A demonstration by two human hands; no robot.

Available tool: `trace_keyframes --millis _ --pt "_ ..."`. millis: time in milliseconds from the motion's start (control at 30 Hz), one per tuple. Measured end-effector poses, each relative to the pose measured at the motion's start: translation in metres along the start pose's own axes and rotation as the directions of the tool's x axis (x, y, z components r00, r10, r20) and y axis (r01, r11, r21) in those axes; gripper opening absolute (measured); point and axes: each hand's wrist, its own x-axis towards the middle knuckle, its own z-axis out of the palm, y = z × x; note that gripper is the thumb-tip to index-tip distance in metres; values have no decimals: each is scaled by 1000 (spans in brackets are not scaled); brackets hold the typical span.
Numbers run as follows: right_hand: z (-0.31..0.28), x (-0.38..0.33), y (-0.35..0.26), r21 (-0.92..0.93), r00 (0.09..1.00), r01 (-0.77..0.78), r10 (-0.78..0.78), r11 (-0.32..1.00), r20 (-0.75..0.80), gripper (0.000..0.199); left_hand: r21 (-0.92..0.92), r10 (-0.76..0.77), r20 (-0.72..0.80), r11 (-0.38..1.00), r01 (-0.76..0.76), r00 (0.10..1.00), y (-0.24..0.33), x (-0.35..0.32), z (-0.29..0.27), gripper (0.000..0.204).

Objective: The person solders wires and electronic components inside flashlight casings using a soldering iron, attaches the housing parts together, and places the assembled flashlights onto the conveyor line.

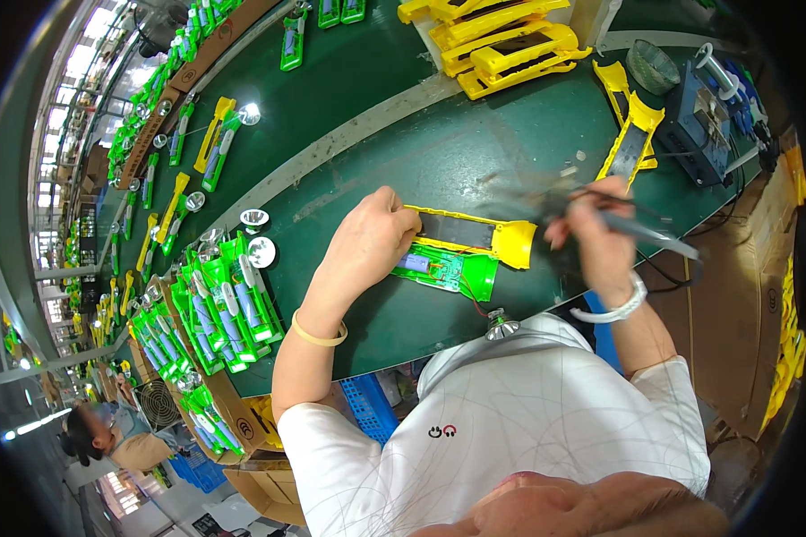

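Observation:
My left hand (367, 237) pinches the left end of a yellow lamp casing (513, 243) with a dark panel set in it. Just in front of it lies a green casing half (481, 276) holding a circuit board (439, 267) and a purple battery cell (414, 261). A thin red wire runs from there to a round reflector lamp head (501, 324) at the table's near edge. My right hand (597, 228), blurred by motion, is closed on a dark-handled soldering iron (645, 234) to the right of the yellow casing. Its tip is too smeared to make out.
Stacked yellow casings (519, 54) stand at the back, more (634, 139) at the right beside a blue soldering station (697, 134), solder spool (718, 73) and glass bowl (652, 67). Green battery assemblies (228, 304) crowd the left. Farther left, a co-worker (121, 438) sits.

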Motion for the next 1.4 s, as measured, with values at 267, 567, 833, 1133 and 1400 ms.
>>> trace_keyframes --millis 267,567,833,1133,1400 --pt "-32 34 -1 -139 947 -217 174 966 -269 29 19 4 15 1000 -4 1000 3 1 -2 7" --pt "-19 52 -11 237 992 116 -104 965 -65 27 -18 -19 5 1000 20 1000 11 3 -5 5" --pt "-54 44 13 138 978 -205 207 969 -5 33 24 112 -139 994 -110 984 -10 20 -8 8" --pt "-40 35 20 102 982 -187 189 977 -7 32 -286 207 -71 933 -219 976 12 -51 14 52" --pt "-53 38 32 123 986 -152 160 981 -57 38 -318 -390 -437 910 266 811 -123 31 -7 51"
